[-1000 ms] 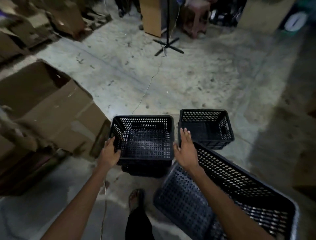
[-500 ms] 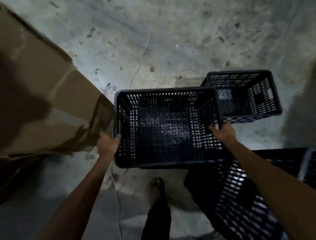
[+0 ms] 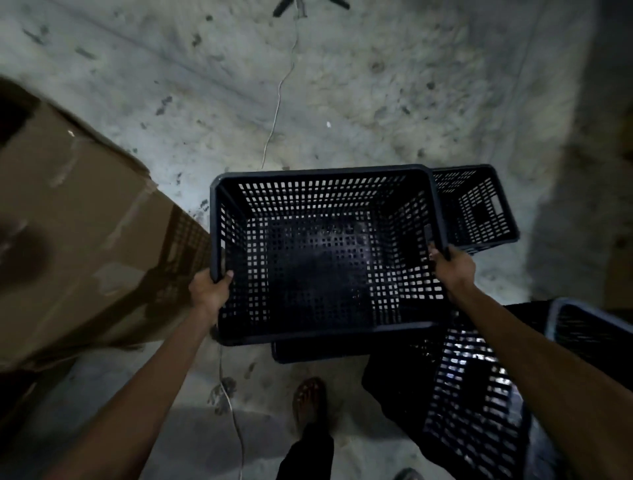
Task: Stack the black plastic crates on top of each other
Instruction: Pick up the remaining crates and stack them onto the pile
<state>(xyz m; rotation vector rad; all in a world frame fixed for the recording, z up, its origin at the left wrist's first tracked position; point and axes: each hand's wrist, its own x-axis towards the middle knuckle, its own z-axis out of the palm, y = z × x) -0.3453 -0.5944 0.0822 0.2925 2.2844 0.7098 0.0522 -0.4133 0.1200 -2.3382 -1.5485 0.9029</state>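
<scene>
A black perforated plastic crate (image 3: 322,253) is held up in front of me, open side up. My left hand (image 3: 210,291) grips its left rim and my right hand (image 3: 452,265) grips its right rim. Beneath it the edge of another black crate (image 3: 318,354) shows on the floor. A third black crate (image 3: 476,209) stands on the floor behind and to the right, partly hidden by the held one. A larger black crate (image 3: 479,404) lies tilted at lower right under my right forearm.
A big brown cardboard box (image 3: 78,240) lies on the left, close to the held crate. A thin white cable (image 3: 279,99) runs across the concrete floor. My sandalled foot (image 3: 308,401) is below the crates. Black stand legs (image 3: 308,4) are at the top edge.
Both hands closed on the crate's side rims and raised it off the crate under it, bringing it closer to the camera. The view tilted further down.
</scene>
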